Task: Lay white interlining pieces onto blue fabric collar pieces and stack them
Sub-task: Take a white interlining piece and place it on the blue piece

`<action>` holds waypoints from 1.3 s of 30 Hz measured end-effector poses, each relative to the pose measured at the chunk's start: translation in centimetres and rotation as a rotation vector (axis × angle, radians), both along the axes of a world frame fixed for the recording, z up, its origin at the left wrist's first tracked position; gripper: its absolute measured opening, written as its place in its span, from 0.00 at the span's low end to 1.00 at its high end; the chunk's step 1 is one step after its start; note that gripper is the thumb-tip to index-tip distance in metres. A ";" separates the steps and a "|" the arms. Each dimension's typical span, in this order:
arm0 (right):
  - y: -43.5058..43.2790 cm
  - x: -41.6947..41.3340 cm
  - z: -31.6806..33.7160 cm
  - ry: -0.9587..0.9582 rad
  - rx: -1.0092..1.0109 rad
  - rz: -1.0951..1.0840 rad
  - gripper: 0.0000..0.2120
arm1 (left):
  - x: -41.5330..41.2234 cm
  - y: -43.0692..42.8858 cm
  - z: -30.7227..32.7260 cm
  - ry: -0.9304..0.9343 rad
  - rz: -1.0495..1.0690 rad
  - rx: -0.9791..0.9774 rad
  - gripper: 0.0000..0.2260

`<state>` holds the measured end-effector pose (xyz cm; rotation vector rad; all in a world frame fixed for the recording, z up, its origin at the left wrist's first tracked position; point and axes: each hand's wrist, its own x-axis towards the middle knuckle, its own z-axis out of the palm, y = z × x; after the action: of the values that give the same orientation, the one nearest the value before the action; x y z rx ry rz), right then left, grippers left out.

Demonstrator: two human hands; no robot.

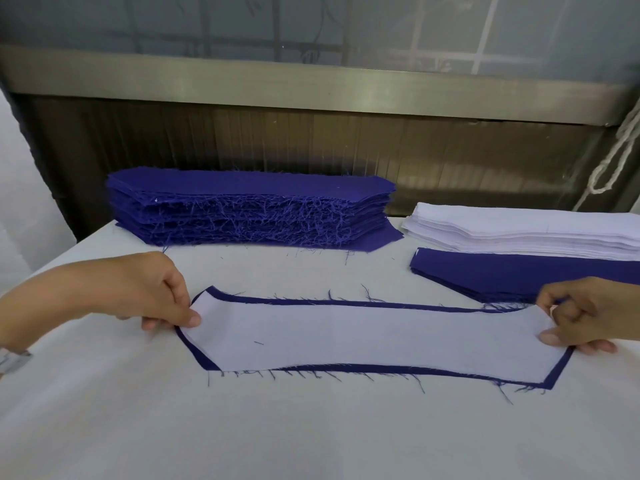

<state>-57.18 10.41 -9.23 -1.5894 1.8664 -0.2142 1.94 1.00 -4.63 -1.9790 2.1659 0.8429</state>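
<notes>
A white interlining piece (367, 336) lies on a blue collar piece (363, 368), whose blue edge shows all around it, in the middle of the table. My left hand (152, 296) pinches the pair's left end between thumb and fingers. My right hand (585, 317) pinches the right end the same way. A tall stack of blue collar pieces (249, 209) with frayed edges stands behind. At the right, a stack of white interlining pieces (519, 230) sits behind a low pile of blue pieces (519, 275).
The white cloth-covered table (311, 427) spreads out in front of me. A metal ledge and dark wall (311, 133) close off the far side. A white cord (616, 161) hangs at the far right. A watch band (10, 360) shows on my left wrist.
</notes>
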 end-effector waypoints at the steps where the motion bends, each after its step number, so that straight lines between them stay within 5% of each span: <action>1: 0.0 0.1 0.1 -0.003 -0.002 0.003 0.19 | 0.1 -0.1 0.0 0.020 -0.006 -0.004 0.12; 25: 0.2 0.4 0.3 -0.040 0.008 -0.014 0.20 | -0.2 0.4 -0.2 0.019 -0.136 -0.284 0.07; 39: -0.2 -1.2 -0.2 -0.089 0.042 -0.013 0.20 | 0.9 -1.4 -1.0 0.307 -0.058 -0.039 0.07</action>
<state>-58.41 10.19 -9.46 -1.5157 1.8026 -0.2462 2.85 -0.40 -5.59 -1.8998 2.4029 1.1717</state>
